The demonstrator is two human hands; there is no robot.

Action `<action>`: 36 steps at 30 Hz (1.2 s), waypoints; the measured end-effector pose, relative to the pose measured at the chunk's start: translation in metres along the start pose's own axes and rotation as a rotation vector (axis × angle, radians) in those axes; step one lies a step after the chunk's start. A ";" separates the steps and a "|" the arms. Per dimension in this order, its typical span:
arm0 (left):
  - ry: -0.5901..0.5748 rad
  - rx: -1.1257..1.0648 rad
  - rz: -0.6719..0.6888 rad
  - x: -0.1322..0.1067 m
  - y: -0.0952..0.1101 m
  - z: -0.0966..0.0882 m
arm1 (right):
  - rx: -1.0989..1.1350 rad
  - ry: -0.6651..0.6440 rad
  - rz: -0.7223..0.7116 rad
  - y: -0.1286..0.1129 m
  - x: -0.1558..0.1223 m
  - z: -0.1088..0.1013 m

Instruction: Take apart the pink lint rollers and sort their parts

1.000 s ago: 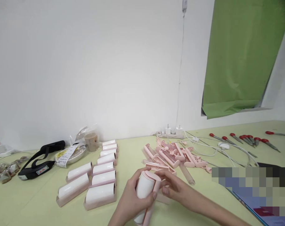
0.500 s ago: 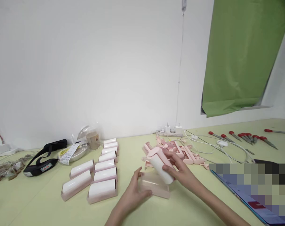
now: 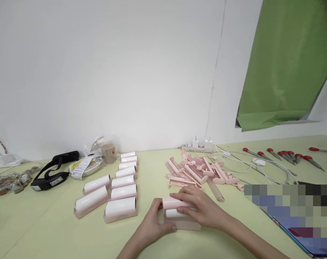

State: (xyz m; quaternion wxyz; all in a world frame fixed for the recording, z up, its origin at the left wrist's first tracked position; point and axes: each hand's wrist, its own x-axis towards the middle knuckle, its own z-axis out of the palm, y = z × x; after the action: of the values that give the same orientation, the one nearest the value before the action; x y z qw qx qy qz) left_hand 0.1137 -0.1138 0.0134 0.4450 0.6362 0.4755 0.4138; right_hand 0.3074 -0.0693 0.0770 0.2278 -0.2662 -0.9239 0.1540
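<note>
My left hand (image 3: pixel 153 226) is closed around the left end of a translucent pale pink case (image 3: pixel 187 225) on the table. Over that case sits a lint roller (image 3: pixel 170 203), its pink holder on top and its white roll below, lying level within or just above the case walls. My right hand (image 3: pixel 197 208) grips the roller from above, with its fingers across the pink holder and the roll. The fingers partly hide the roller's right end. Beyond it lies a pile of pink holder parts (image 3: pixel 197 171).
On the left stand two rows of white rolls in pink cases (image 3: pixel 122 192). Farther left lie a black strap (image 3: pixel 54 172) and a wrapped tape roll (image 3: pixel 109 153). A power strip (image 3: pixel 197 148), white cables and red-ended tools (image 3: pixel 284 154) lie at the back right; a blurred-out screen (image 3: pixel 295 219) is nearer.
My right hand has brought the tilted lint roller down onto the case and turned it level, pink side up. My left hand stays at the case's left end. The view has shifted slightly.
</note>
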 end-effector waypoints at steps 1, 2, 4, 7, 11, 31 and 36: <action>-0.001 0.005 -0.001 0.000 -0.001 0.000 | 0.002 -0.001 0.013 0.001 0.000 0.002; 0.003 0.006 -0.003 0.000 -0.001 0.000 | 0.007 -0.003 0.024 0.001 0.001 0.004; 0.006 -0.007 0.001 0.000 -0.003 0.001 | 0.011 -0.011 0.043 -0.001 -0.001 0.008; 0.005 -0.036 0.012 0.000 -0.002 0.002 | 0.015 -0.060 0.080 -0.005 -0.006 0.012; -0.001 -0.040 0.008 -0.002 -0.001 0.003 | -0.023 -0.050 0.083 0.002 0.002 0.005; -0.009 0.059 0.093 -0.001 -0.001 0.000 | -0.353 -0.243 0.120 0.022 0.094 -0.046; -0.022 0.039 0.107 -0.001 -0.001 0.001 | -0.413 -0.459 -0.023 -0.012 0.044 -0.058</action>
State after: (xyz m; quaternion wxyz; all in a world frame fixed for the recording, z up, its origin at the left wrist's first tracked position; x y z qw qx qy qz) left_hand 0.1137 -0.1151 0.0120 0.4152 0.6737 0.4437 0.4206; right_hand 0.2983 -0.0454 0.1461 -0.0440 -0.2548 -0.9658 0.0167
